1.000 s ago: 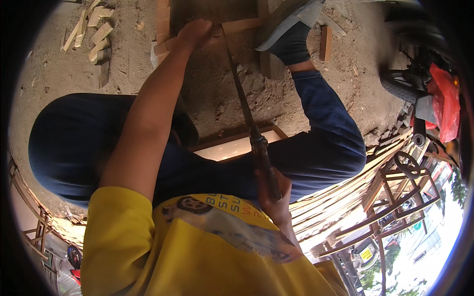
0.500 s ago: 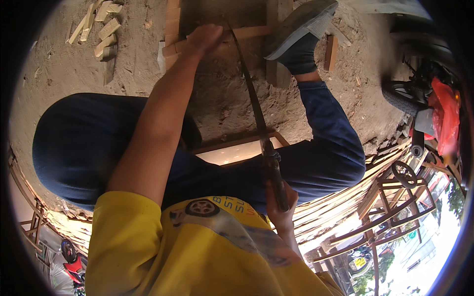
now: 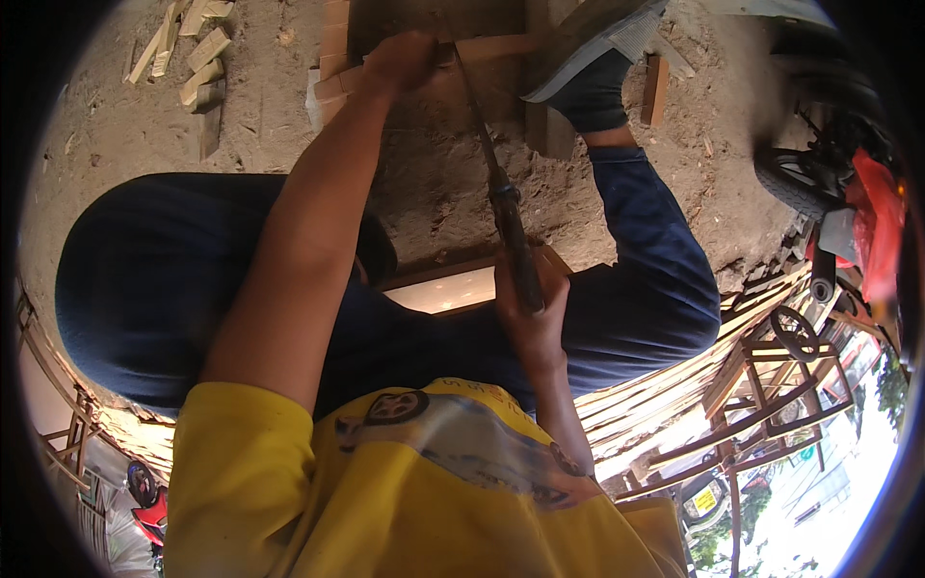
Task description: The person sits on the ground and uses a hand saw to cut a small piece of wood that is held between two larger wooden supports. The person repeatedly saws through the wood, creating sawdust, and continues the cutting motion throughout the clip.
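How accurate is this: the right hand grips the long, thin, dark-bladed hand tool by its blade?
Not quite: the head view shows the right hand gripping the long, thin, dark-bladed hand tool by its thick dark handle, not its blade.

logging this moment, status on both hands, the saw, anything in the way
Right hand gripping saw. Left hand on wood, beside blade. Blade across wood. Possible snag: shoe near wood's right end.

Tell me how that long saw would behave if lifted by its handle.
The saw would probably feel handle-heavy, since the dark handle looks much thicker than the blade. The blade may flex sideways, being long and thin.
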`<state>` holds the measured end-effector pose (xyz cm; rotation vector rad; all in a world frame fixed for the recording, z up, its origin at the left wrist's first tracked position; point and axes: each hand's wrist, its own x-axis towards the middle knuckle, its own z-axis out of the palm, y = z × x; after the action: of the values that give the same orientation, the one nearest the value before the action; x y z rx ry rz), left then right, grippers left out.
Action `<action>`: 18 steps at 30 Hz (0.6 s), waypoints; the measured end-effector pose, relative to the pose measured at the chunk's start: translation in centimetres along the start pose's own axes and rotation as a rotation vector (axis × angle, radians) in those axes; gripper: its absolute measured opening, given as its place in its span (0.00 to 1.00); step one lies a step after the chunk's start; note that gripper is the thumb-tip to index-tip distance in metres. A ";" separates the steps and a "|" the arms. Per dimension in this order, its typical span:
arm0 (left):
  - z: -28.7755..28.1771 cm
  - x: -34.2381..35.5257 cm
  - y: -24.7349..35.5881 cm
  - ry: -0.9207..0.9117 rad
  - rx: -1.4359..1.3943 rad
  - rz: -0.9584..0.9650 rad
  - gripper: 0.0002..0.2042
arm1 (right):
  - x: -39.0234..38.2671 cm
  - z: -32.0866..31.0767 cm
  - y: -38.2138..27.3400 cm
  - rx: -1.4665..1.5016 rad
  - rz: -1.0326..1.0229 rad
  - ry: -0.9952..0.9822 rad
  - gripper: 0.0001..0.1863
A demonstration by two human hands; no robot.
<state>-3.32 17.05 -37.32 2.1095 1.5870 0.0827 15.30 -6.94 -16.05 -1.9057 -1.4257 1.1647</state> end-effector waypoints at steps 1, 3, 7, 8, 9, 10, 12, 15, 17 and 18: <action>0.3 0.1 -0.3 0.009 -0.025 0.012 0.21 | 0.6 0.7 -0.4 0.019 0.003 -0.001 0.08; 0.9 0.6 0.1 0.004 -0.051 0.034 0.21 | 1.5 1.3 -1.6 0.046 0.017 0.009 0.10; 1.3 0.4 -0.4 0.068 0.095 0.077 0.19 | -5.3 -2.6 -1.8 -0.032 0.060 0.062 0.08; 1.2 0.6 -0.9 0.044 0.085 0.047 0.20 | -5.0 -2.9 -1.7 -0.028 0.048 0.060 0.08; 0.6 0.4 -0.8 0.008 0.067 0.031 0.20 | -5.1 -3.0 -1.8 -0.027 0.054 0.067 0.08; 0.6 0.6 -0.4 -0.024 0.043 0.014 0.20 | -2.7 -2.5 -1.9 0.039 0.164 -0.031 0.06; 0.6 1.2 0.5 -0.019 0.027 0.009 0.21 | 3.2 0.7 0.1 0.079 0.069 -0.019 0.06; 0.9 -0.1 -0.6 0.069 0.008 0.108 0.20 | 1.6 1.0 -3.1 0.046 0.016 0.027 0.12; 0.3 0.2 -0.1 0.071 0.012 0.113 0.19 | -3.5 -1.4 -3.2 -0.046 0.016 0.048 0.11; -0.2 -0.1 0.3 -0.007 0.047 0.073 0.19 | -4.4 -1.5 -2.8 -0.006 0.036 0.063 0.11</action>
<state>-3.12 16.99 -36.95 2.2010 1.5218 0.0631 14.70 -9.95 -11.56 -1.9625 -1.3679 1.1078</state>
